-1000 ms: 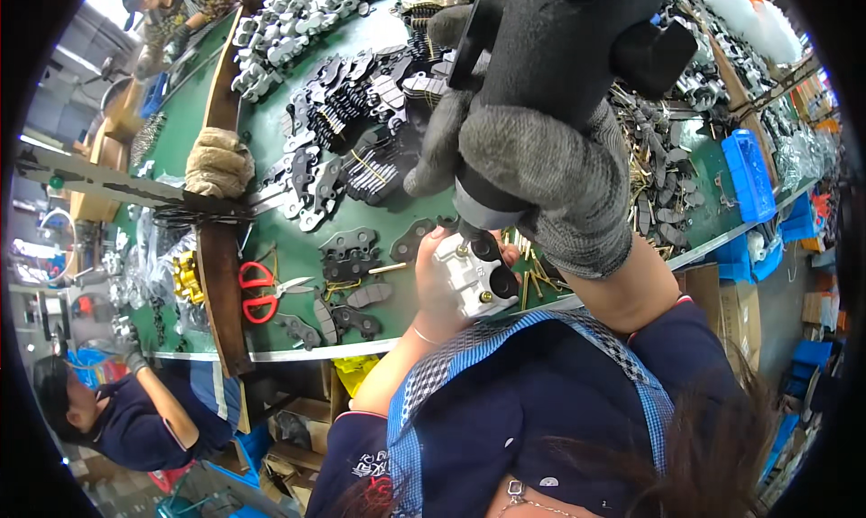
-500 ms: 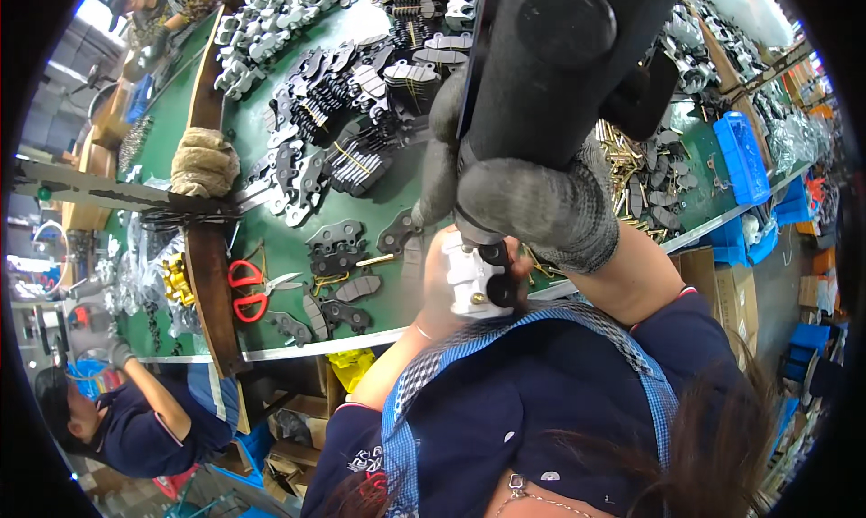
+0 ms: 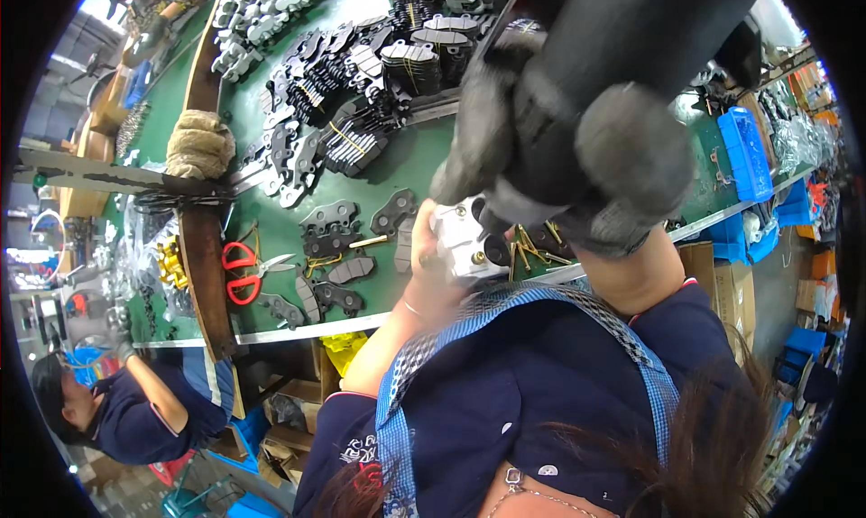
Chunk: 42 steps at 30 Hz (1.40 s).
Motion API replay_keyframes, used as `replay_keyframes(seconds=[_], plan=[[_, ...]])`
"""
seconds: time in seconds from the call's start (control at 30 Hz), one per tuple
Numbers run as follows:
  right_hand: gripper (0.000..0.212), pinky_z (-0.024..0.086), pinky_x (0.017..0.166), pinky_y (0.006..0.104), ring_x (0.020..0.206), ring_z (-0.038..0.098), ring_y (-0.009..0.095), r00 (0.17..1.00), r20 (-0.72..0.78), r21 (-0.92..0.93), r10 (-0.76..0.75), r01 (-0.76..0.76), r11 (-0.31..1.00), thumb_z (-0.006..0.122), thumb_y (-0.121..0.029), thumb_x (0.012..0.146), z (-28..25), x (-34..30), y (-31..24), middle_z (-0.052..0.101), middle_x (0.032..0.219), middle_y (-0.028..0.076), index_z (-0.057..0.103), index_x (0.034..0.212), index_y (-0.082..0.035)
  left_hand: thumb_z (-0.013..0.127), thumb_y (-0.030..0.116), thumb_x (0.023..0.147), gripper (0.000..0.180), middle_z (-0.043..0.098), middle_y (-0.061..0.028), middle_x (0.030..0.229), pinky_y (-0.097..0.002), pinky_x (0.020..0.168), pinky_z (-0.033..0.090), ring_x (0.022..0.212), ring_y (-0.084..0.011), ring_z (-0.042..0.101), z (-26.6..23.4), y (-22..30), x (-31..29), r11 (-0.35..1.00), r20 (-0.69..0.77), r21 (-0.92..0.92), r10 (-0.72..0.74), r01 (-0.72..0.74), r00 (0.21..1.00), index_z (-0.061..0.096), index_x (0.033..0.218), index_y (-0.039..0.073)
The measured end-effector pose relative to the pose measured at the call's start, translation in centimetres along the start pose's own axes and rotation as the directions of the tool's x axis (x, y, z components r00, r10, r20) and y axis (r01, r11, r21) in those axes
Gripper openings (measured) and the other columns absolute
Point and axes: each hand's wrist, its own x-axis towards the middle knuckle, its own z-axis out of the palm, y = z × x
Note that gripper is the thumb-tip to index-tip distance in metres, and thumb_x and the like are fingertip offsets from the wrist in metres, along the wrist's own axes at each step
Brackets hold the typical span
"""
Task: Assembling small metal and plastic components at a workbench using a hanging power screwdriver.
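Close to my chest, at the bench edge, my left hand (image 3: 426, 261) grips a silver brake caliper (image 3: 462, 243) with dark round pistons and brass-coloured fittings. My right hand (image 3: 631, 166), in a grey-black glove, is wrapped round a large black power driver (image 3: 631, 67). The driver's nose is right at the caliper's upper side; whether it touches is hidden by the glove. Left of the caliper lie loose brake pads (image 3: 329, 229) and a small brass pin (image 3: 368, 241). Several long brass pins (image 3: 532, 247) lie just right of it.
Red-handled scissors (image 3: 242, 273) rest beside a wooden divider (image 3: 200, 275). Piled brake pads (image 3: 361, 144) and silver calipers (image 3: 262, 22) cover the far bench. A blue bin (image 3: 744, 153) stands at right. Another person (image 3: 135, 410) works at far left.
The driver has tilted and swung to the right with my gloved hand. The caliper has shifted slightly up and left in my left hand, uncovering brass pins beside it.
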Motion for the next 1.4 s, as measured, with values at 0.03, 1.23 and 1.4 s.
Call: replay_keyframes(seconds=[0.03,1.23,1.4], plan=[[0.062,0.046,0.083,0.0302,0.098,0.054,0.017,1.000,0.004,0.005,0.004,-0.004,1.000,0.074,-0.005,0.066,0.1,0.0,-0.3,0.056,0.108,0.007,0.046,0.122,-0.004,0.050,0.037,0.085,0.054,0.054,-0.0181,0.113,-0.0429,0.086,0.049,0.097,-0.0297,0.058,-0.4,-0.3,-0.2,0.979,-0.131,0.187,0.111,-0.086,0.985,0.040,0.121,-0.003],[0.068,0.045,0.088,0.0332,0.105,0.054,0.027,0.988,-0.081,-0.897,-0.129,-0.015,0.442,0.074,-0.031,0.072,-7.3,-1.2,-1.4,0.051,0.118,0.017,0.043,0.123,0.001,0.044,0.038,0.090,0.036,0.060,-0.0067,0.094,-0.0345,0.074,0.048,0.084,-0.0207,0.059,4.6,2.2,2.0,0.892,-0.371,0.453,0.192,-0.004,0.908,0.056,0.102,0.006],[0.067,0.040,0.094,0.0384,0.107,0.052,0.032,0.984,-0.147,-0.851,-0.101,-0.074,0.519,0.065,-0.031,0.080,-9.9,-7.9,-0.1,0.052,0.118,0.016,0.034,0.131,-0.001,0.045,0.024,0.092,0.034,0.052,-0.0071,0.098,-0.0294,0.076,0.047,0.087,-0.0150,0.056,10.4,0.9,6.5,0.661,-0.264,0.745,0.170,0.089,0.949,0.043,0.121,0.007]])
